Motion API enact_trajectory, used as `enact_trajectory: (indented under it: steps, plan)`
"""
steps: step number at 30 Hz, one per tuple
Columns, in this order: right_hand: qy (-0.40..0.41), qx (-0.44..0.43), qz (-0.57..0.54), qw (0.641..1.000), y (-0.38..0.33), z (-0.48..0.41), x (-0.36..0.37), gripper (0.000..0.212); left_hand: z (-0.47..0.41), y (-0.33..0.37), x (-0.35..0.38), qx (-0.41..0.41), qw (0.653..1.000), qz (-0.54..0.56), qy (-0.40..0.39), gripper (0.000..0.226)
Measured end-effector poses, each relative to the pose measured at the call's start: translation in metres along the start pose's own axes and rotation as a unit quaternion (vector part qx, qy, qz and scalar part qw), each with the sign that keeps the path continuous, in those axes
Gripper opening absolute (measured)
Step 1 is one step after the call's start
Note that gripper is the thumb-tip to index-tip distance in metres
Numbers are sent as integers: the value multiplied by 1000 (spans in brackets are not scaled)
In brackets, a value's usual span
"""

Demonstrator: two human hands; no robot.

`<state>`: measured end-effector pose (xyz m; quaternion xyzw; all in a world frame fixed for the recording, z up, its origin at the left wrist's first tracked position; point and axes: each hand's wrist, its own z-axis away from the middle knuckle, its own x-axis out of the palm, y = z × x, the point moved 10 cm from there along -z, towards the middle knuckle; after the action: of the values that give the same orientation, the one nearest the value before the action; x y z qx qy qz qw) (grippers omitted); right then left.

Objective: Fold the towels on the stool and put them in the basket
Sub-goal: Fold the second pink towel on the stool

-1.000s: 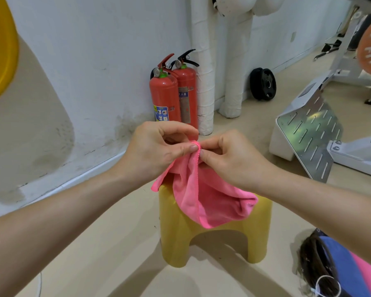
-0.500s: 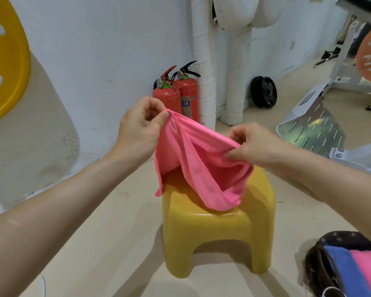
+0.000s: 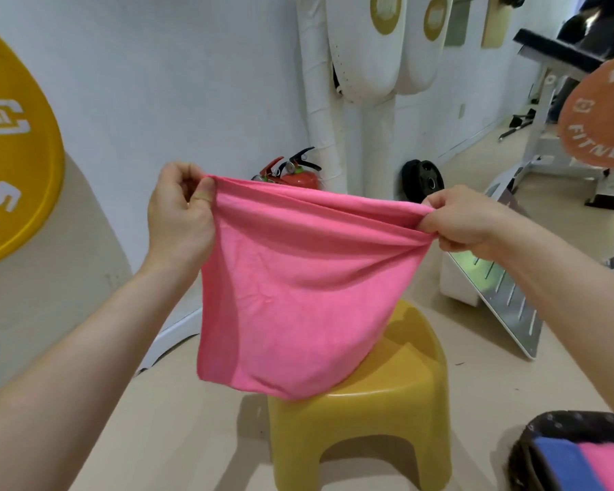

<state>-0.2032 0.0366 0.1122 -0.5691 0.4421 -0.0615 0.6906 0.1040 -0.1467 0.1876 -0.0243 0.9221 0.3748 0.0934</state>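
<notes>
yellow plate (image 3: 15, 154): far left, against the white wall; white lettering cut off by the frame edge.
left grip (image 3: 178, 221): closed on the pink towel's upper left corner, thumb pressing the hem against curled fingers; raised well above the stool.
pink towel (image 3: 291, 295): in the air, stretched between both grips; creases ran along the top edge toward the right grip. Body hung in front of the stool, and its lower edge overlapped the seat in view. Couldn't tell if it touched the seat.
fire extinguishers (image 3: 300, 177): red, by the wall behind the towel; only tops and handles showed above the hem.
stool (image 3: 397, 377): yellow plastic, on the floor, below and right of the hanging towel; seat partly hidden by it.
black plate (image 3: 424, 180): leaned at the wall base, just left of the right grip in view.
right grip (image 3: 465, 221): closed on the towel's upper right corner, fabric bunched in the fingers.
slotted metal panel (image 3: 504, 295): tilted, on the floor right of the stool, partly behind the right forearm.
basket (image 3: 575, 421): dark, on the floor at bottom right, near the stool; cut off by the frame.
blue towel (image 3: 560, 466): folded, inside the basket, left side.
second pink towel (image 3: 610, 466): folded, inside the basket, touching the blue towel's right side.
orange plate (image 3: 599, 115): upper right, on a white rack; blurred.
</notes>
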Motion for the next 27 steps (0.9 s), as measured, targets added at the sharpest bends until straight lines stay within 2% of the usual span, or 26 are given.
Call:
enact_trajectory:
  steps: [1, 3, 5, 7, 9, 10, 12, 15, 19, 21, 22, 24, 26, 27]
  plan:
    - [71, -37, 94, 992, -8, 0, -10, 9, 2, 2, 2, 5, 1000, -4, -9, 26]
    - [174, -64, 287, 940, -21, 6, -20, 6, 6, 2, 5, 5, 1000, -8, -22, 26]
    - [184, -64, 360, 912, -24, 7, -17, 10, 8, -3, 4, -12, 1000, 9, -21, 25]
    - [103, -48, 317, 941, -13, 1, -4, 10, 9, -13, 1, -35, 999, 27, -11, 25]
    - [-49, 5, 153, 987, 3, 0, 17, 17, 8, -24, -4, -52, 998, 39, -6, 24]
    - [-125, 39, 58, 990, 8, 6, 28, 22, 8, -29, -6, -56, 998, 41, -6, 24]
    - [-231, 63, -71, 968, 5, 17, 40, 26, 7, -33, -8, -55, 998, 40, -14, 24]
    - [-291, 45, -140, 945, -5, 21, 41, 26, 6, -29, -7, -44, 998, 36, -32, 25]
    - [-307, 12, -125, 943, -13, 22, 32, 37, 8, -32, 8, -74, 991, 60, -91, 28]
    - [-334, 19, -111, 936, -13, 27, 30, 50, 11, -36, 18, -95, 984, 83, -122, 26]
    - [-339, 27, -95, 936, -12, 28, 28, 49, 11, -38, 22, -102, 982, 89, -130, 24]
    - [-298, 45, -16, 953, -2, 18, 22, 33, 10, -44, 28, -112, 981, 89, -132, 23]
    - [-175, 57, 89, 979, 13, -4, 8, 11, 7, -55, 37, -133, 979, 90, -127, 24]
    - [-104, 59, 109, 987, 20, -16, 0, 8, 8, -62, 44, -149, 976, 90, -128, 24]
